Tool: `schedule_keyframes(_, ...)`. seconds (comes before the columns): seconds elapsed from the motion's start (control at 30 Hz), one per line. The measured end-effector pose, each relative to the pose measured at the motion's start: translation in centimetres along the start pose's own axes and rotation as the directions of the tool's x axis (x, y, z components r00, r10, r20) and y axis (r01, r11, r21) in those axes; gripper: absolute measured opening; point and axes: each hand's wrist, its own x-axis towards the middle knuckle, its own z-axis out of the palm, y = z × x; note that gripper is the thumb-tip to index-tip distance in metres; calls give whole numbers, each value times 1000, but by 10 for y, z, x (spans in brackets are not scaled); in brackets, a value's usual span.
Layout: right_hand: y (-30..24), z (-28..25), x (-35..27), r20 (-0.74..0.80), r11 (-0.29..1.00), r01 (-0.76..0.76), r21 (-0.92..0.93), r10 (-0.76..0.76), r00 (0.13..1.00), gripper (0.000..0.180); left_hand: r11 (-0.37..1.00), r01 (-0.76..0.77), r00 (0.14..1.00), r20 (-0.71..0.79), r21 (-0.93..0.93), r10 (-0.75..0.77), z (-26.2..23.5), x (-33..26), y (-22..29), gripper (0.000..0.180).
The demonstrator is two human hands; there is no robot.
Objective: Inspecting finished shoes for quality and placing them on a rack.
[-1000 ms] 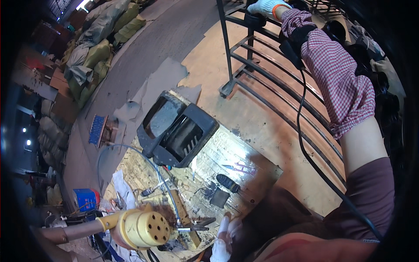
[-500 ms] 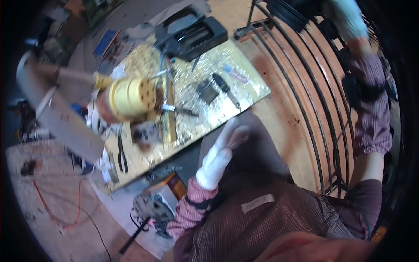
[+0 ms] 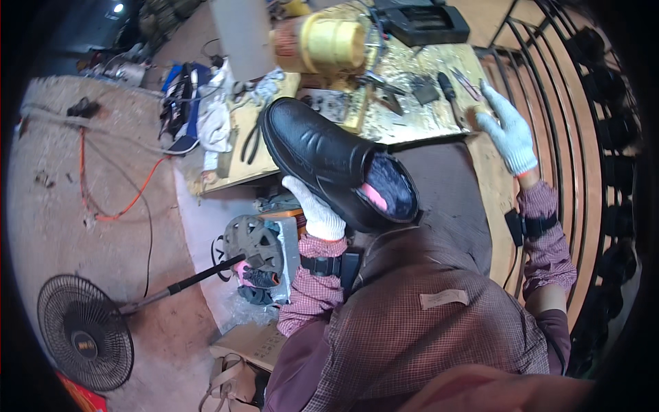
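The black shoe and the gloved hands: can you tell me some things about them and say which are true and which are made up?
1. The left hand holds the black shoe from below. True.
2. The shoe's lining looks green. False: it shows pink inside the opening.
3. The right hand wears a white glove, fingers spread, at the edge of the cluttered workboard. True.
4. The right hand grips the shoe too. False: it is well apart from it, off to the right.
5. A black fan stands on the floor at lower left. True.
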Motion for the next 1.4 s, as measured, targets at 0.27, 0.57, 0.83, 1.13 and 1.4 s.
schedule_keyframes(0.27, 89, 62, 74, 85, 736, 110, -668, -71, 994, 59, 981, -191, 981, -37, -42, 189, 1, 74, 61, 78)
schedule_keyframes(0.57, 101, 65, 88, 132, 605, 87, -791, 30, 991, 50, 967, -250, 961, -111, 36, 253, 19, 90, 87, 76)
schedule_keyframes(0.83, 90, 2, 63, 148, 279, -204, 938, 207, 967, 48, 962, -227, 965, -102, 149, 243, 36, 80, 93, 78)
schedule_keyframes(1.13, 4, -3, -8, 257, 275, -324, 905, 253, 933, 66, 965, -245, 969, -38, -89, 243, 5, 61, 73, 83)
schedule_keyframes(1.4, -125, 67, -73, 368, 790, -170, 588, -75, 927, 46, 960, -281, 943, 182, -22, 280, -77, 47, -1, 68)
